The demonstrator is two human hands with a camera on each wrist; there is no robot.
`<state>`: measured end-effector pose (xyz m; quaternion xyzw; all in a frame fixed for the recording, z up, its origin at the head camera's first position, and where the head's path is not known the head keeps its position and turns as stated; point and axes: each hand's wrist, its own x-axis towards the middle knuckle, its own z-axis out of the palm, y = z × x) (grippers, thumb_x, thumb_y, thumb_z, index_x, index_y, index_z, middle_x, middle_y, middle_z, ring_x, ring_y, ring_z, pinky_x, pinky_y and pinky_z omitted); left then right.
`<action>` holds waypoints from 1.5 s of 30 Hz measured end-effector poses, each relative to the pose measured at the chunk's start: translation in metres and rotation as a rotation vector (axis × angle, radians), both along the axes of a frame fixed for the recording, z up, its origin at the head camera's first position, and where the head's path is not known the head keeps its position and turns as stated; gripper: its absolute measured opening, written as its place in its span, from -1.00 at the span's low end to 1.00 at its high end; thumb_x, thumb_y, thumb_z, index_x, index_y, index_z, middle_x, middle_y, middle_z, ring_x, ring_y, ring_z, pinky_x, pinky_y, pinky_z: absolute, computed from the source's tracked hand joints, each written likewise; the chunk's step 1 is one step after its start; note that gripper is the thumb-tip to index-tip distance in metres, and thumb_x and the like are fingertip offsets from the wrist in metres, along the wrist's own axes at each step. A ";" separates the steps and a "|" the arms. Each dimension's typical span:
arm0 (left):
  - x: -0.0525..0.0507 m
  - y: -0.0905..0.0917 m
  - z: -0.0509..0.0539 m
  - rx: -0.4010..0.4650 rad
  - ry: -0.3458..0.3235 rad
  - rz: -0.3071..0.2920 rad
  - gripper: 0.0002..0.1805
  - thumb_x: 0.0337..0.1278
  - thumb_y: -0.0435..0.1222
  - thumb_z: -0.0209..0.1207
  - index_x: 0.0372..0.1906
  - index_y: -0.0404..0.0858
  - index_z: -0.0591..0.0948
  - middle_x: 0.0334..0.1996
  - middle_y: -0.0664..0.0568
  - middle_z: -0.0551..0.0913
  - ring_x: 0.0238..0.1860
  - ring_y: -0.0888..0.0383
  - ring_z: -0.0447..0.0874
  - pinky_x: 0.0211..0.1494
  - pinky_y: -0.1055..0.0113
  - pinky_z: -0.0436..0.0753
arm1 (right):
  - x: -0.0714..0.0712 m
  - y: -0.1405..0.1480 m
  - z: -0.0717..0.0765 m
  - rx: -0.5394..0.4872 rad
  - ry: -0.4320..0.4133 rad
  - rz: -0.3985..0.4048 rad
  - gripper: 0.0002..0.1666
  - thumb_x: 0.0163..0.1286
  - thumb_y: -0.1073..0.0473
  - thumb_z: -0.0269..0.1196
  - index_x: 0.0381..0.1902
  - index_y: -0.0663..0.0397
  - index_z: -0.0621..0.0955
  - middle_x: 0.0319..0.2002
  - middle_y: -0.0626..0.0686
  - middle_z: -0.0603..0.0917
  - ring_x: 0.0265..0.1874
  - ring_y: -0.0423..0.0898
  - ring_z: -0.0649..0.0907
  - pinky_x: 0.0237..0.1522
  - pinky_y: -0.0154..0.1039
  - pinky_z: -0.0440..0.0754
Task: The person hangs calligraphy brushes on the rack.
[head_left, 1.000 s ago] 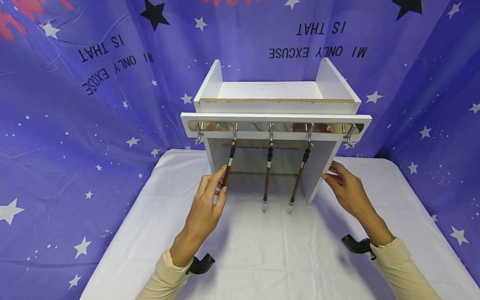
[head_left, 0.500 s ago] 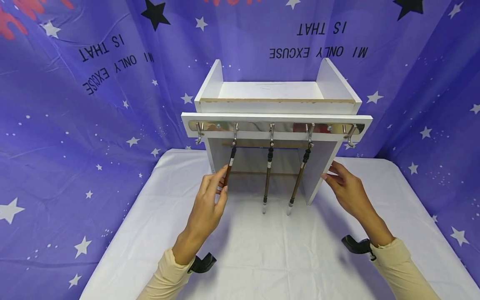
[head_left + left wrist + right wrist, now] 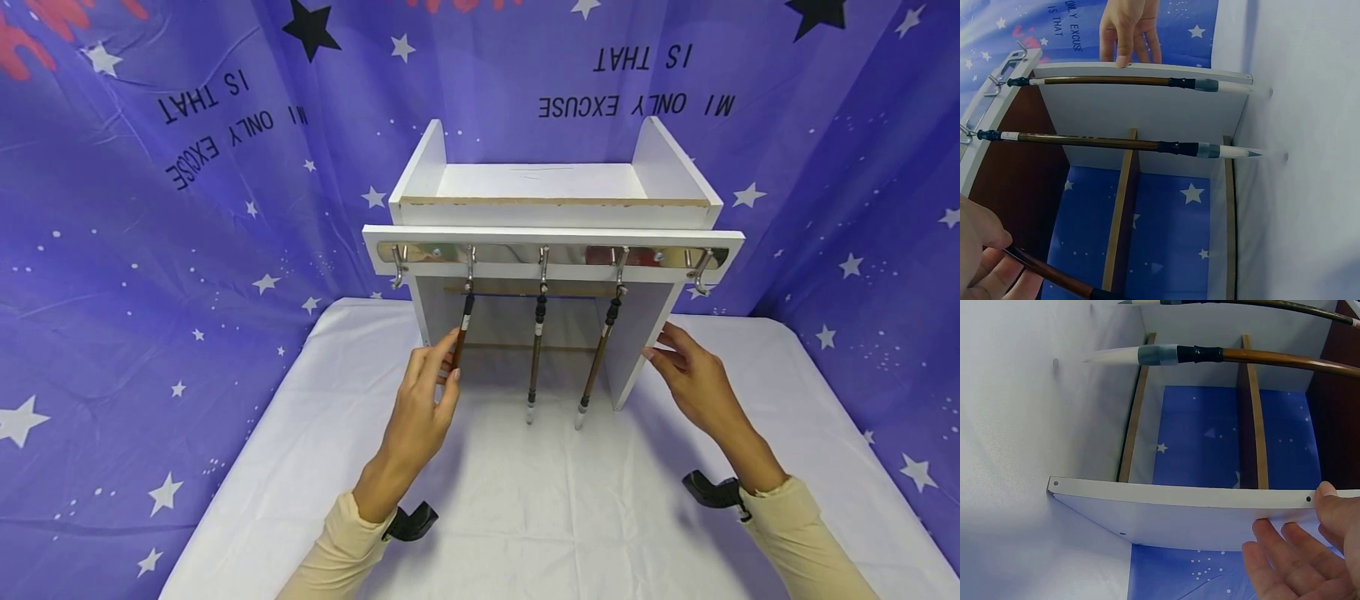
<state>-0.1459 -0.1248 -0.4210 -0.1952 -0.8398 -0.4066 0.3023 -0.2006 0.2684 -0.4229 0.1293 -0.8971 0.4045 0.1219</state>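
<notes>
My left hand (image 3: 416, 408) pinches the brown handle of the leftmost calligraphy brush (image 3: 460, 340), whose top is at a hook of the metal strip; its lower end is hidden in the head view. Two more calligraphy brushes, a middle one (image 3: 536, 350) and a right one (image 3: 597, 358), hang from hooks, white tips down. All this belongs to a white shelf rack (image 3: 555, 217) with a hook rail (image 3: 555, 254) across its front. My right hand (image 3: 693, 383) holds the front edge of the rack's right side panel (image 3: 1210, 497), thumb on the edge and fingers along the outer face.
The outermost left hook (image 3: 397, 271) and right hook (image 3: 701, 275) carry nothing. A white cloth (image 3: 525, 517) covers the table, and a purple star-patterned curtain (image 3: 225, 250) encloses the back and sides. A black wrist mount (image 3: 412, 522) juts from each sleeve.
My left hand has shifted slightly to the right, and the leftmost brush hangs a little straighter with it. My right hand and the rack stay as they were.
</notes>
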 end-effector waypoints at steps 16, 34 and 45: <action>-0.011 0.005 -0.009 0.046 -0.009 -0.013 -0.34 0.43 -0.54 0.20 0.54 -0.11 0.43 0.01 -0.17 0.56 -0.02 0.01 0.68 0.03 0.22 0.79 | 0.000 0.000 0.000 -0.006 -0.006 0.002 -0.34 0.67 0.01 0.18 0.59 0.09 0.35 0.38 0.35 0.56 0.23 0.39 0.66 0.15 0.19 0.63; -0.022 0.010 -0.014 0.050 -0.016 -0.012 -0.41 0.47 -0.49 0.19 0.51 -0.22 0.43 0.00 -0.15 0.56 0.01 -0.01 0.66 0.06 0.20 0.80 | -0.001 0.001 -0.001 -0.016 -0.016 0.000 -0.33 0.67 0.00 0.18 0.59 0.08 0.35 0.39 0.35 0.56 0.23 0.39 0.66 0.16 0.18 0.63; -0.028 0.012 -0.016 0.082 -0.101 -0.022 -0.41 0.50 -0.48 0.15 0.54 -0.22 0.39 0.02 -0.17 0.55 0.09 -0.03 0.64 0.15 0.24 0.78 | -0.001 0.001 -0.001 -0.026 -0.015 0.008 -0.34 0.67 0.00 0.19 0.59 0.08 0.36 0.39 0.34 0.56 0.25 0.37 0.66 0.17 0.16 0.62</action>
